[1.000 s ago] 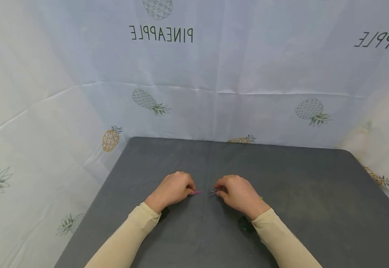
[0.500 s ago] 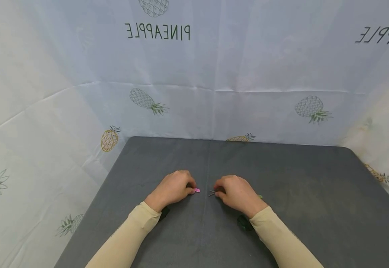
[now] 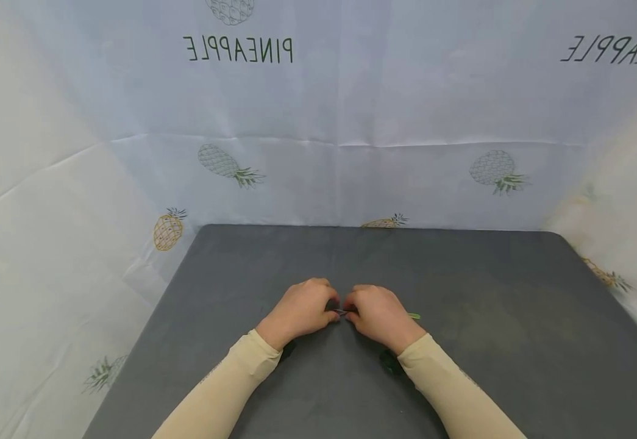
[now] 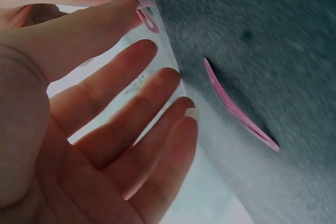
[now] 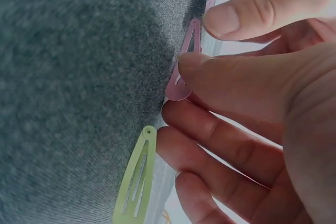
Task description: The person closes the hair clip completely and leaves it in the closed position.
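Both hands meet over the grey table. In the right wrist view my right hand [image 3: 377,311] pinches a pink snap hair clip [image 5: 175,92] with its thumb across the clip's middle; the other fingers are loosely spread. My left hand [image 3: 306,306] is close beside it, its thumb and forefinger pinching at a pink hair clip [image 4: 149,22]; whether this is the same clip I cannot tell. A pink hair clip [image 4: 231,106] lies on the table by the left hand. A green hair clip [image 5: 139,182] lies beside the right hand.
The grey table [image 3: 461,292] stands against a white curtain [image 3: 406,110] printed with pineapples, which hangs behind and at both sides. Dark wrist devices show partly below each wrist.
My left hand has moved right to meet the right hand, closing the gap between them. The pink clip that showed at the left fingertips is hidden from the head view.
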Demonstrator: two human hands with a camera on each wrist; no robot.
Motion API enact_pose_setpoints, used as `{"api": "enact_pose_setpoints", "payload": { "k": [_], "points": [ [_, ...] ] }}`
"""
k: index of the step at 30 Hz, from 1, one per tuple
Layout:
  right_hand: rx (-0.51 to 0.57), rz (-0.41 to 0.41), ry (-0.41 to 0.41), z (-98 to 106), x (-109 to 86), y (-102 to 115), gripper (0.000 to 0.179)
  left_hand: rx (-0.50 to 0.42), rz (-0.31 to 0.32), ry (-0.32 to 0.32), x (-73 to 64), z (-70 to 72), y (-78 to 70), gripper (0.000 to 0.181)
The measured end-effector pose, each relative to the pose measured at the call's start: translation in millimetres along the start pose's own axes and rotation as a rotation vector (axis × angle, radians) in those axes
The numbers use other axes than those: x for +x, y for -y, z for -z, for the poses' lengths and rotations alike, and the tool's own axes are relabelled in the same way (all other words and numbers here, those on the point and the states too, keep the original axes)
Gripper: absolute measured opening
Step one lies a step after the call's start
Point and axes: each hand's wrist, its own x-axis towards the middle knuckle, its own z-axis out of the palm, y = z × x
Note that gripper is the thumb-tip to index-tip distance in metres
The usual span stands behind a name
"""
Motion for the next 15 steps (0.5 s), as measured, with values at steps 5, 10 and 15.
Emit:
{"api": "enact_pose_setpoints", "payload": {
  "k": [5,10,15],
  "points": [
    [-0.024,0.014,0.006,-2.8,3.1,1.8,0.010,-0.014,0.028,0.020,0.7,-2.8,-0.5,0.015],
    [-0.040,0.019,0.010,-2.8,3.5,2.1,0.011,-0.014,0.037,0.015,1.4,-4.7,-0.4,0.013],
    [-0.038,0.021,0.000,-1.8,1.8,1.3,0.012,-0.006,0.036,0.005,3.4,-5.7,-2.2,0.007]
  ]
}}
